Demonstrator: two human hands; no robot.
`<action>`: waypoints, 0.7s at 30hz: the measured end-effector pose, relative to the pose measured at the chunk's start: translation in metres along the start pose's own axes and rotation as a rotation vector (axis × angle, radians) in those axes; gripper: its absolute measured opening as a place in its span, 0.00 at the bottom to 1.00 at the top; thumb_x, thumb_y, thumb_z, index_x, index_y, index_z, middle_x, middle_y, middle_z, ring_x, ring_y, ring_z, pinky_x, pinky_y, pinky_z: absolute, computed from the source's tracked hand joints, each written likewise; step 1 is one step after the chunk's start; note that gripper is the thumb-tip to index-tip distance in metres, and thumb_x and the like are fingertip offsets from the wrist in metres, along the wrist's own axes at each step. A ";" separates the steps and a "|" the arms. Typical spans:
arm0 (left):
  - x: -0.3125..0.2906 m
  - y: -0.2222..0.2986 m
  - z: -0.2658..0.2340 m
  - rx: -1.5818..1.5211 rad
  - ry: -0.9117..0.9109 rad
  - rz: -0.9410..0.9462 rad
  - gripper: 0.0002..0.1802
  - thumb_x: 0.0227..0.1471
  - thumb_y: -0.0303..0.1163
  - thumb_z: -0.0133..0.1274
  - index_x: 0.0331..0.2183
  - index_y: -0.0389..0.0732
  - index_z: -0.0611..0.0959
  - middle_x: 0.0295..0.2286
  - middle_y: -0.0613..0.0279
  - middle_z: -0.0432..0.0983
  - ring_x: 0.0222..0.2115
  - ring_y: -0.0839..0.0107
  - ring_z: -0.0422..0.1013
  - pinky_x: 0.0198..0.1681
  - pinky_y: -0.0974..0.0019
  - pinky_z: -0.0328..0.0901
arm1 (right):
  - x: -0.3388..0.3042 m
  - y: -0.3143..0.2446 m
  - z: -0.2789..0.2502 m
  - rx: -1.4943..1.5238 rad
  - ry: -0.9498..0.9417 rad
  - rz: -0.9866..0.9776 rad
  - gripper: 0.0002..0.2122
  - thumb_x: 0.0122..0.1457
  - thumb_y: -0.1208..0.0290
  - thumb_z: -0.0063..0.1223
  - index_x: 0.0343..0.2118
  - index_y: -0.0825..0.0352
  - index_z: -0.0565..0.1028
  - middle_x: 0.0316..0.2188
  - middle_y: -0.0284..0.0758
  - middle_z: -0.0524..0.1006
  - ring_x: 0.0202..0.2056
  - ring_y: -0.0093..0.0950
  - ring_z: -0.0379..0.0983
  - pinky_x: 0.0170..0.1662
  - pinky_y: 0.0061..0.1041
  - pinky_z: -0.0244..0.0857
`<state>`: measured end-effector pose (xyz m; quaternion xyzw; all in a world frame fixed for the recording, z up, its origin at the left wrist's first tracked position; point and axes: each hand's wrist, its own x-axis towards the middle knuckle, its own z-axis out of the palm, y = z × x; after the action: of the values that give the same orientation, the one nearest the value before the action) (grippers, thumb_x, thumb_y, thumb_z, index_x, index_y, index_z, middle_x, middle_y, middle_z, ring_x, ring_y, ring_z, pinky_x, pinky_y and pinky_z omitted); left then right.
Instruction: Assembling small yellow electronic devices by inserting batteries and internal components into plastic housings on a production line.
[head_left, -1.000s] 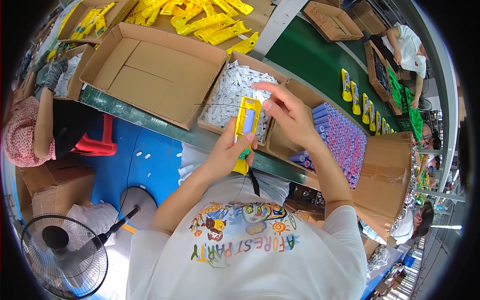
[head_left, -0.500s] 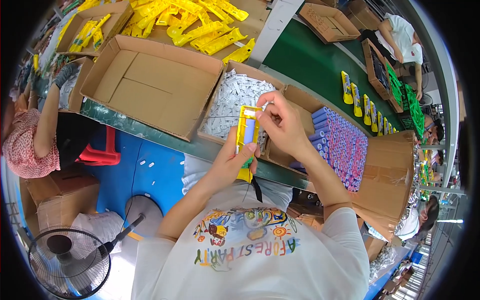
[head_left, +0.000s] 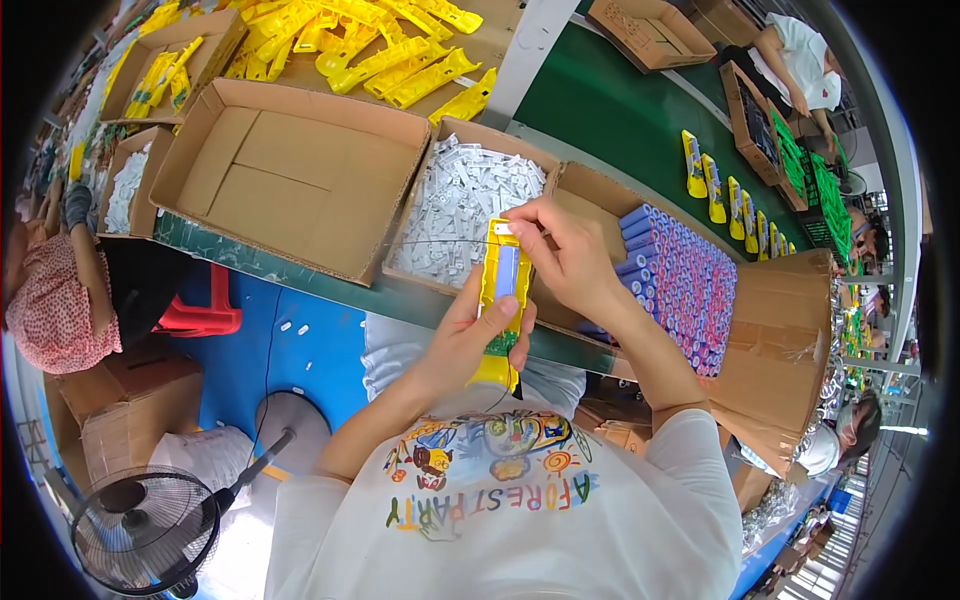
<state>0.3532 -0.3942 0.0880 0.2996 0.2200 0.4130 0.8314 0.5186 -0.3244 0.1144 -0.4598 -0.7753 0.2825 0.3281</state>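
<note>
My left hand [head_left: 468, 335] is closed round a long yellow plastic housing [head_left: 490, 282], held upright in front of my chest with its open side up. A blue-purple cylindrical battery [head_left: 507, 268] lies inside it, and a bit of green shows near my left thumb. At the far end of the housing, the thumb and fingers of my right hand [head_left: 568, 262] pinch a small white plastic piece [head_left: 502, 229]. A thin dark wire runs sideways past that end. Just beyond my hands stands a carton of similar white pieces [head_left: 455, 195].
Rows of purple batteries [head_left: 675, 285] fill a carton on the right. A shallow cardboard box [head_left: 290, 180] stands left, with yellow housings [head_left: 380, 65] piled behind. Several yellow units [head_left: 738, 210] line the green surface. A co-worker [head_left: 65, 310] sits at left; a fan [head_left: 145, 530] stands lower left.
The housing has tilted slightly and moved a little toward me, showing more of its yellow near end. My right fingers stay on the white piece. The co-worker's gloved hand has moved left from their box.
</note>
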 end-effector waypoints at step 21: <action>0.000 0.003 0.017 0.061 -0.077 -0.050 0.20 0.62 0.37 0.42 0.52 0.45 0.58 0.30 0.62 0.67 0.22 0.76 0.69 0.26 0.70 0.68 | -0.003 0.000 -0.029 0.447 -0.112 0.286 0.06 0.57 0.74 0.57 0.29 0.70 0.74 0.29 0.31 0.78 0.31 0.16 0.74 0.34 0.15 0.67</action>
<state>0.3621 -0.3984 0.1020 0.3348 0.2076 0.3735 0.8398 0.5417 -0.3236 0.1318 -0.4645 -0.6379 0.5150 0.3349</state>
